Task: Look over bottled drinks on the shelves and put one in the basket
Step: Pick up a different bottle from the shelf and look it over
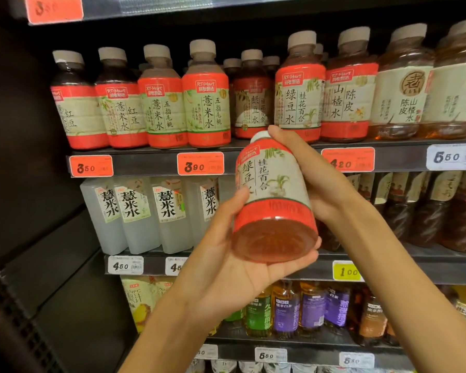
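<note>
I hold a bottle [273,195] with a red and cream label and reddish drink in front of the shelves, tilted so its base faces me. My left hand [226,265] cups the base from below, thumb on the label's left side. My right hand [315,179] grips the upper part from the right, fingers reaching the white cap. Behind it, a gap shows in the row of matching red-label bottles [206,103] on the upper shelf [145,164]. No basket is in view.
The upper shelf also carries amber bottles [400,87] at the right. The shelf below holds clear white bottles [141,214] and dark bottles [428,211]. Lower down stand green and purple labelled bottles [285,310]. A dark panel [30,184] closes the left side.
</note>
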`<state>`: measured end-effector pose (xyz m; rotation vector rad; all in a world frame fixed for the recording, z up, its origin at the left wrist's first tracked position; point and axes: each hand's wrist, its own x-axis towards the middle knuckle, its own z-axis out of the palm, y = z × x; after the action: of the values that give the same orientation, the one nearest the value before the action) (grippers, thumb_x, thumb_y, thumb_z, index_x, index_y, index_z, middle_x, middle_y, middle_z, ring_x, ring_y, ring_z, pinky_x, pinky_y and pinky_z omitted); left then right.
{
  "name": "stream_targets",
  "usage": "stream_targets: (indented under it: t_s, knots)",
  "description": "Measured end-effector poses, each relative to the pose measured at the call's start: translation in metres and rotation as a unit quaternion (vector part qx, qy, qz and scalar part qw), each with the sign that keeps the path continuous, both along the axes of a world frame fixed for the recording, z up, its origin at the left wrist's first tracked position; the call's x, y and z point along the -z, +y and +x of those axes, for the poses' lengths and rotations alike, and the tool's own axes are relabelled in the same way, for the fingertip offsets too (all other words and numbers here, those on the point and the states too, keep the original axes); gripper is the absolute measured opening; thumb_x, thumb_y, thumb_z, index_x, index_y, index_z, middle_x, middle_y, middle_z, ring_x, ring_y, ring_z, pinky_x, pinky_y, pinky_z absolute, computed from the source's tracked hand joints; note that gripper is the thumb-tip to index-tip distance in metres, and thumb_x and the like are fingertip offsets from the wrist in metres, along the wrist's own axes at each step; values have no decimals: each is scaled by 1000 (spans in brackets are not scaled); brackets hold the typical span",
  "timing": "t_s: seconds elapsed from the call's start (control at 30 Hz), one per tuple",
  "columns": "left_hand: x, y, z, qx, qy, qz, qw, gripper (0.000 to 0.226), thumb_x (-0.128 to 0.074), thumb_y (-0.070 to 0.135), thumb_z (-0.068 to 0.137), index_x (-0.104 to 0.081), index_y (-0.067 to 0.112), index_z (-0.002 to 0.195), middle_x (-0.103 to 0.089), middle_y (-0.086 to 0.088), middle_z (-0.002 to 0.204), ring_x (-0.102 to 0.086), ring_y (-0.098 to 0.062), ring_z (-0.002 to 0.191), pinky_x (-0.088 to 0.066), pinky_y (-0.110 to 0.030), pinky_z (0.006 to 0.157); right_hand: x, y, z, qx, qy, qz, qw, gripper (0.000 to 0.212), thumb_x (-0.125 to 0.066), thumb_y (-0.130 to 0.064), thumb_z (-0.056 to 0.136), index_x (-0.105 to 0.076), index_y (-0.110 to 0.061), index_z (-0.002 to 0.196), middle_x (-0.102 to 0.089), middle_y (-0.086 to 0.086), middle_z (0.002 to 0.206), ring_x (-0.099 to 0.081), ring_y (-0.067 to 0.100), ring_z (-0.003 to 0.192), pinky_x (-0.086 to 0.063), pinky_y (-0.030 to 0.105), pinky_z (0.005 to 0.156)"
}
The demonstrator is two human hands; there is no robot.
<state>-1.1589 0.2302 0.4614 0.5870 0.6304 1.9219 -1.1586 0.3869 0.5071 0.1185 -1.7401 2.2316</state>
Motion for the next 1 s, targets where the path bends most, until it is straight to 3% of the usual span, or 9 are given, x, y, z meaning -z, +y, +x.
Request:
stream_targets:
  t_s: [0.1, 0.23, 0.37, 0.5, 0.6, 0.7, 0.77, 0.87, 1.0]
  knots:
    - [7, 3, -8, -54, 64, 8, 996, 85, -93, 30, 52, -61, 3, 126, -60, -28, 124, -61, -42, 110, -54, -53, 87, -4, -2, 1, 28, 73, 45, 996, 37, -57, -38, 90, -63, -12, 116, -67, 14, 107, -64, 22, 97, -49, 45, 96]
    - [13, 4, -16, -141, 209, -66, 965, 85, -87, 47, 59, -52, 15, 129, -66, -11, 124, -63, -25, 115, -50, -43, 97, -9, -5, 5, 55, 109, 102, 987, 54, -61, -43, 86, -50, -18, 133, -70, 3, 110, -69, 13, 95, -56, 27, 78]
    - [10, 11, -25, -237, 333, -129, 904, 68, -73, 57, 60, -57, 26, 119, -73, 6, 110, -68, -8, 103, -53, -22, 83, -16, -8, 5, 79, 146, 125, 978, 59, -74, -39, 74, -53, -22, 126, -72, 3, 107, -71, 14, 93, -55, 25, 75]
    - [-4, 27, -38, -314, 422, -90, 846, 53, -69, 50, 66, -56, 30, 113, -73, 21, 101, -66, 6, 97, -49, -6, 73, -30, -6, 0, 113, 220, 116, 962, 55, -71, -30, 74, -53, -22, 126, -71, 8, 106, -70, 18, 91, -56, 31, 77]
    - [-12, 35, -49, -427, 465, -48, 774, 59, -63, 50, 71, -49, 29, 124, -68, 12, 114, -63, 2, 105, -49, -12, 82, -41, -4, -8, 177, 281, 134, 934, 58, -71, -19, 83, -44, -12, 134, -70, 5, 104, -69, 12, 89, -55, 28, 76]
    - [-20, 43, -60, -490, 525, -83, 691, 66, -53, 57, 79, -39, 31, 138, -52, 12, 133, -49, -2, 125, -43, -22, 101, -53, -3, -18, 234, 321, 170, 902, 61, -71, -16, 83, -41, -3, 135, -66, 4, 111, -66, 11, 101, -53, 31, 89]
    - [-24, 50, -68, -510, 560, -132, 640, 82, -55, 62, 75, -29, 29, 145, -37, 18, 141, -33, -2, 136, -31, -14, 109, -58, -4, -25, 259, 339, 195, 883, 63, -73, -16, 83, -40, -2, 134, -63, 1, 114, -64, 8, 105, -50, 25, 91]
    - [-30, 60, -80, -528, 578, -157, 602, 100, -71, 53, 72, -17, 21, 150, -29, 15, 139, -23, 2, 134, -16, 4, 100, -63, -1, -37, 272, 361, 217, 865, 64, -75, -14, 81, -39, -2, 132, -63, 7, 116, -64, 11, 106, -49, 25, 92]
    - [-36, 65, -98, -566, 580, -159, 564, 88, -79, 42, 71, -35, 19, 145, -39, 5, 129, -36, -8, 127, -32, -20, 109, -66, 9, -51, 279, 357, 278, 847, 67, -76, -23, 80, -36, -8, 131, -63, 6, 118, -63, 14, 109, -50, 42, 96]
